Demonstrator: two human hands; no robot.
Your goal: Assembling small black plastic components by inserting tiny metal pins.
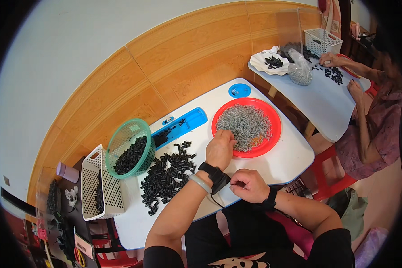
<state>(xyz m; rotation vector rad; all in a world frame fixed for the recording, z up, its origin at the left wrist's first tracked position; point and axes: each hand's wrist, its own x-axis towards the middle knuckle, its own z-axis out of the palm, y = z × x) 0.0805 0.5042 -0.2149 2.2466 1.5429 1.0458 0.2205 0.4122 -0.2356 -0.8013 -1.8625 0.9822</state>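
My left hand (221, 147) reaches over the near left rim of a red plate (276, 129) heaped with small silver screw-like pieces (243, 123). Its fingers are bent together at the edge of the heap, and whatever they pinch is hidden. Close to the table's front edge, my right hand (250, 186) is curled closed; a bit of something dark shows at its fingertips, too small to name. Left of my left forearm lies a loose pile of short black cylindrical parts (165, 176). More of them fill a green round basket (149, 134).
A white perforated basket (114, 192) stands at the table's left edge. Behind the pile is a blue tray (194, 119) recessed in the white table (295, 154). At a second table (326, 116), back right, another person (375, 120) handles black parts beside a bag (300, 71).
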